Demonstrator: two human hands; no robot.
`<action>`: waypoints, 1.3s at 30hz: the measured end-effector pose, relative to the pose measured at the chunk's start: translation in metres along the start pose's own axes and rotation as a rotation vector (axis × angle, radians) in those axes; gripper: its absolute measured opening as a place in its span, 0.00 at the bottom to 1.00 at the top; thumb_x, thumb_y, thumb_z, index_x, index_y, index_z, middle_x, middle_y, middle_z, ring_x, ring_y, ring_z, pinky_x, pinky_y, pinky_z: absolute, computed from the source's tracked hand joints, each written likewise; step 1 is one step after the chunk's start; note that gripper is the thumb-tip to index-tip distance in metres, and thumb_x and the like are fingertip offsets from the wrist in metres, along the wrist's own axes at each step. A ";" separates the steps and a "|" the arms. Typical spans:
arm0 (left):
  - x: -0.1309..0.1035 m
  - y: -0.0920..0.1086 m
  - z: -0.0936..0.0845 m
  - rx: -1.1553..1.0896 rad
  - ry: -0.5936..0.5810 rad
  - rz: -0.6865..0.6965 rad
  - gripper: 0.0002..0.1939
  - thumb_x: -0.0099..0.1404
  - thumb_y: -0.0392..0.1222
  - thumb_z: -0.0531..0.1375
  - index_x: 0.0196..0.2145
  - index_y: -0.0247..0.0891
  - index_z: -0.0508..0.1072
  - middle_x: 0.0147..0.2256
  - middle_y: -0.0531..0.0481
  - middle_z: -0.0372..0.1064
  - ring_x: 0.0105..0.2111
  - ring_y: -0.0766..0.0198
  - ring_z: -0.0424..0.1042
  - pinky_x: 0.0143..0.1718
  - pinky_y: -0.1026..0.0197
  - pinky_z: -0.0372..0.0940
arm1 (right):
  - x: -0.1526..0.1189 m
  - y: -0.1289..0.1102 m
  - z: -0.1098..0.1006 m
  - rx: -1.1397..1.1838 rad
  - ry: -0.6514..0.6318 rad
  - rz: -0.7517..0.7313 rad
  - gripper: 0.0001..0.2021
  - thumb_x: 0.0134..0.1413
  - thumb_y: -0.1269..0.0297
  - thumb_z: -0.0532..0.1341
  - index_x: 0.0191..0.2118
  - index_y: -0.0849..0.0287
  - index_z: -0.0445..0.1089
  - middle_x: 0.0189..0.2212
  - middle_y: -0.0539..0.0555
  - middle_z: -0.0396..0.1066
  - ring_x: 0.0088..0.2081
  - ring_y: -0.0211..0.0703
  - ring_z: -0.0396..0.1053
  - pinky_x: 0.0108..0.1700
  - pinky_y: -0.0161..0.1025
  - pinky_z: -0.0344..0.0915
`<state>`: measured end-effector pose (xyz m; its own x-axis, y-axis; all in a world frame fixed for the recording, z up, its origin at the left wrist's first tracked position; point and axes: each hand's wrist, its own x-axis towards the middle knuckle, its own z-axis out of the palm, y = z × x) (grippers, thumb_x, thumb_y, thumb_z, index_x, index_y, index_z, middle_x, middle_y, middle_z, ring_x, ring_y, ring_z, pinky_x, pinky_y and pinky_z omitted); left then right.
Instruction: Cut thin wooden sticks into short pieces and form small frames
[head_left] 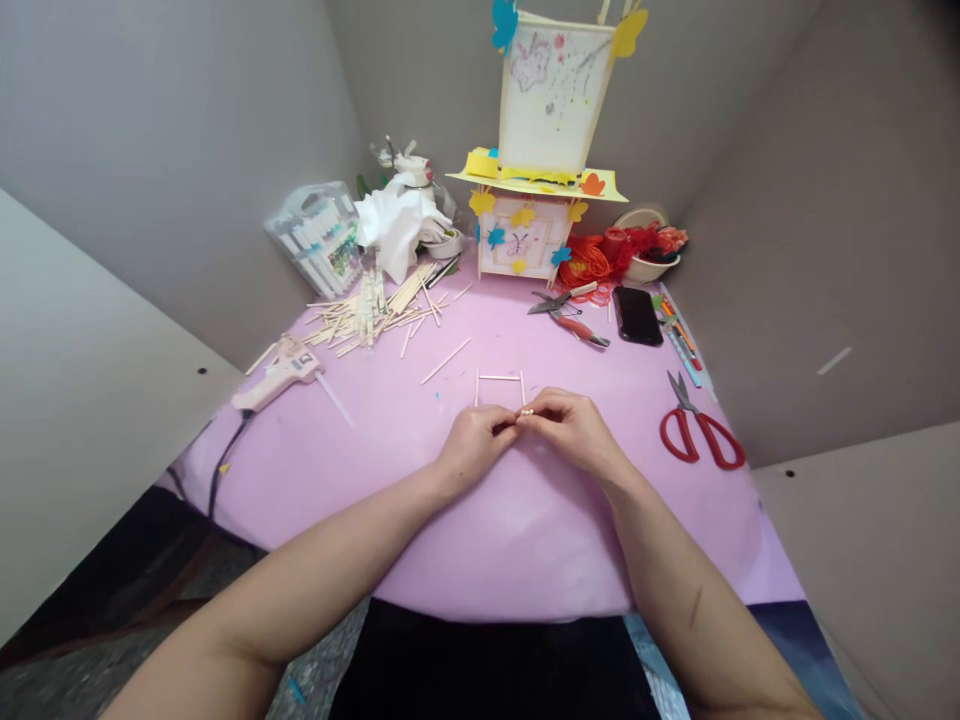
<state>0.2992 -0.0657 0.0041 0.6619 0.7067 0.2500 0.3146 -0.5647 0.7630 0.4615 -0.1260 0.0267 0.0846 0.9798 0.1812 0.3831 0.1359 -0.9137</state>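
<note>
While two red-handled scissors (pixel 701 432) lie right of it, one small pale wooden stick frame (pixel 500 390) is pinched by left hand (pixel 472 447) and right hand (pixel 571 428), fingers narrowly closed.

My left hand (pixel 471 448) and right hand (pixel 571 428) pinch a frame (pixel 500 390) of pale, matt wooden sticks. The table cover (pixel 525 520) looks smooth, matt purple. The scissors (pixel 701 432) have glossy red plastic handles and metal blades. The phone (pixel 637 315) is glossy black.

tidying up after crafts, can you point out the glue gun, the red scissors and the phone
glue gun (pixel 274 380): head view, on its pale body.
red scissors (pixel 705 435): head view, on a red handle loop.
phone (pixel 637 315): head view, on the middle of its dark screen.
</note>
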 end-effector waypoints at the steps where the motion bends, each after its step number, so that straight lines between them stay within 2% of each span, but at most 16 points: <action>1: 0.000 0.000 0.000 -0.003 -0.002 -0.001 0.08 0.62 0.36 0.58 0.32 0.39 0.78 0.31 0.51 0.76 0.31 0.65 0.72 0.36 0.64 0.64 | 0.000 0.000 0.000 0.000 0.000 0.003 0.04 0.49 0.64 0.64 0.30 0.58 0.75 0.29 0.52 0.72 0.32 0.39 0.69 0.35 0.37 0.63; 9: 0.001 0.001 -0.005 -0.088 0.007 0.048 0.07 0.62 0.36 0.59 0.35 0.40 0.78 0.33 0.52 0.77 0.34 0.65 0.74 0.40 0.63 0.65 | 0.000 -0.008 -0.005 0.059 0.053 0.071 0.07 0.47 0.61 0.64 0.29 0.60 0.76 0.28 0.53 0.73 0.28 0.38 0.67 0.31 0.35 0.63; 12: 0.006 0.000 -0.015 -0.041 0.087 0.090 0.07 0.63 0.37 0.59 0.36 0.39 0.77 0.35 0.49 0.76 0.37 0.63 0.73 0.42 0.62 0.65 | 0.001 -0.008 -0.014 0.124 0.150 0.124 0.10 0.45 0.58 0.65 0.29 0.61 0.75 0.26 0.53 0.73 0.24 0.36 0.65 0.28 0.35 0.62; 15: 0.017 -0.001 -0.025 0.144 0.147 0.127 0.10 0.65 0.37 0.56 0.40 0.39 0.77 0.36 0.47 0.73 0.38 0.63 0.70 0.41 0.61 0.64 | 0.001 -0.005 -0.023 0.125 0.268 0.115 0.11 0.45 0.57 0.65 0.30 0.61 0.75 0.24 0.52 0.72 0.24 0.36 0.65 0.28 0.35 0.62; 19: 0.030 -0.002 -0.027 0.518 0.034 0.152 0.12 0.67 0.40 0.54 0.38 0.38 0.77 0.33 0.45 0.69 0.35 0.60 0.66 0.37 0.59 0.60 | 0.001 -0.003 -0.027 0.027 0.357 0.059 0.09 0.47 0.60 0.64 0.29 0.60 0.75 0.27 0.53 0.73 0.27 0.38 0.66 0.30 0.36 0.62; 23: 0.035 -0.004 -0.023 0.670 -0.089 0.183 0.09 0.64 0.38 0.57 0.36 0.38 0.78 0.32 0.44 0.71 0.35 0.57 0.66 0.37 0.57 0.58 | 0.000 -0.004 -0.027 -0.057 0.371 -0.014 0.06 0.49 0.62 0.64 0.28 0.59 0.74 0.29 0.53 0.72 0.29 0.38 0.67 0.33 0.37 0.62; 35: 0.034 -0.007 -0.023 0.566 -0.110 0.180 0.09 0.64 0.37 0.57 0.35 0.38 0.79 0.33 0.45 0.72 0.35 0.59 0.67 0.38 0.58 0.60 | -0.002 -0.010 -0.029 -0.094 0.357 -0.046 0.04 0.50 0.66 0.63 0.27 0.58 0.74 0.28 0.52 0.71 0.28 0.38 0.66 0.32 0.36 0.61; 37: 0.034 -0.008 -0.028 0.515 -0.062 0.166 0.10 0.64 0.37 0.57 0.37 0.38 0.78 0.34 0.45 0.72 0.37 0.59 0.68 0.40 0.58 0.61 | -0.002 -0.011 -0.029 -0.100 0.353 -0.047 0.05 0.50 0.66 0.63 0.27 0.58 0.74 0.28 0.52 0.72 0.29 0.38 0.66 0.32 0.36 0.61; 39: 0.034 -0.011 -0.037 0.451 0.040 0.122 0.11 0.65 0.37 0.55 0.39 0.37 0.77 0.36 0.45 0.72 0.38 0.60 0.69 0.42 0.59 0.62 | -0.002 -0.010 -0.028 -0.103 0.349 -0.045 0.05 0.50 0.65 0.63 0.27 0.58 0.74 0.28 0.52 0.72 0.28 0.38 0.66 0.32 0.36 0.61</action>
<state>0.2929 -0.0197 0.0269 0.6881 0.6349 0.3513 0.5067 -0.7670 0.3937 0.4834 -0.1334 0.0462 0.3677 0.8615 0.3501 0.4824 0.1452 -0.8638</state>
